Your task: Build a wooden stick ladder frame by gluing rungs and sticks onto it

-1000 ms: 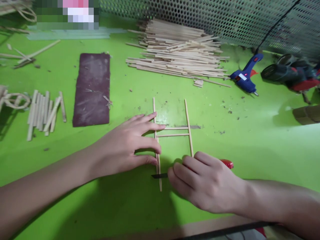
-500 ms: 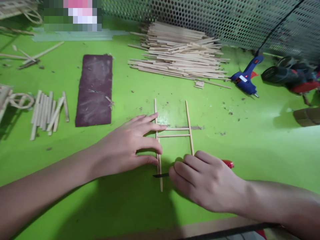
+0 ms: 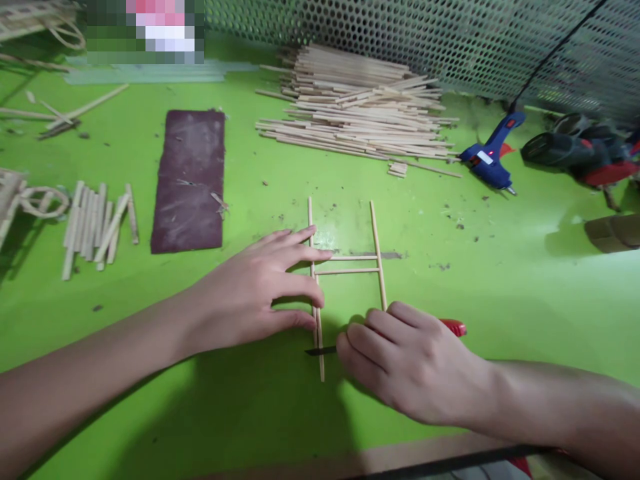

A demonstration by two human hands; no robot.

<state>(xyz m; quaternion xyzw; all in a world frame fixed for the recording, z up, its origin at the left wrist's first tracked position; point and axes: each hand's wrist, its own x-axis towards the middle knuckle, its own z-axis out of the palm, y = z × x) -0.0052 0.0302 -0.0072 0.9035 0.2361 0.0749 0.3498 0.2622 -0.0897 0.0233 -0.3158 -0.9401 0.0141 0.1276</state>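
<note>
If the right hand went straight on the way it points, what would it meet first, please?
The right hand would probably meet the stick crossing the knife blade, though depth is unclear.

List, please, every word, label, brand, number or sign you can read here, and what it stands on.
No text can be read here.
Small white label on the blue plastic glue gun: too small and blurred to read.
Knife with dark blade and red end, in the right hand: no writing shows on its visible parts.
</note>
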